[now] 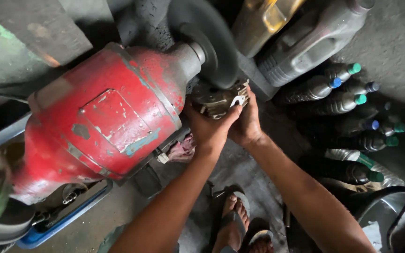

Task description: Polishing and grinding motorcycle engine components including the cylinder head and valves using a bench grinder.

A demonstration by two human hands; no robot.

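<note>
Red and chipped, the grinder motor fills the left of the view closest to the camera, its shaft running up and to the right into a dark grinding wheel. Just under the lower edge of that wheel sits the metal part, a flat, greasy piece with notched edges and a pale cut-out on its right side. It is held up in the air rather than resting on anything, and its top edge touches or very nearly touches the wheel; shadow makes it hard to say which.

Both hands close on the part from below. The left hand cups its underside with the thumb curled over the near edge, and the right hand is pressed against the left, fingers wrapped round the right end beside the cut-out.

The part's long axis lies roughly left to right, tipped slightly up at the right, with its broad face turned up toward the wheel.

As a judgement, the grinding looks under way rather than finished: the part is presented to the wheel, no freshly ground bright edge can be made out, and no sparks show.

Along the right edge of the floor lie dark bottles with green and blue caps.
</note>
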